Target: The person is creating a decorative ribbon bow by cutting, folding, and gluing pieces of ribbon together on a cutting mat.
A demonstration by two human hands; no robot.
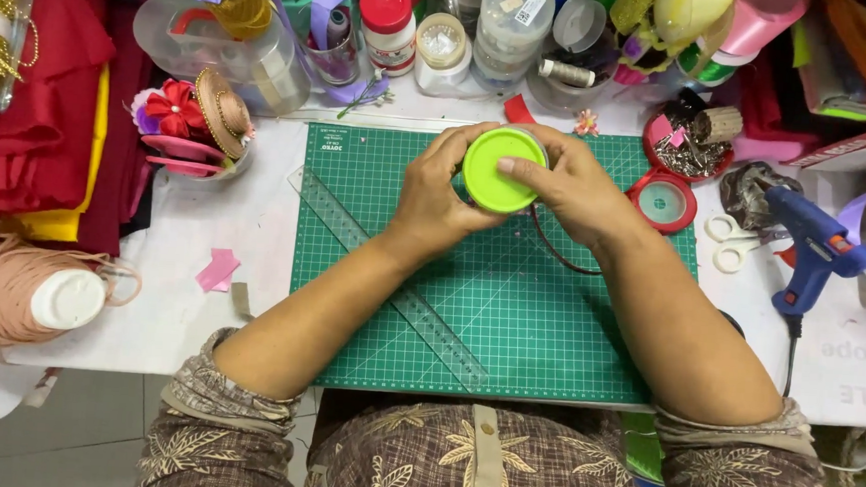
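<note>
Both my hands hold a small round container with a bright green lid (501, 168) above the green cutting mat (548, 321). My left hand (434, 195) wraps around its left side. My right hand (577, 187) grips the right side, with the thumb lying across the lid. The container's body is mostly hidden by my fingers. A thin dark red cord (551, 251) curves from under my right hand onto the mat.
A clear ruler (391, 281) lies diagonally on the mat. A blue glue gun (813, 247), white-handled scissors (729, 242) and a red-rimmed lid (663, 200) sit right. Jars and ribbon rolls (511, 28) crowd the back. A peach cord spool (19, 293) and red fabric (30, 119) lie left.
</note>
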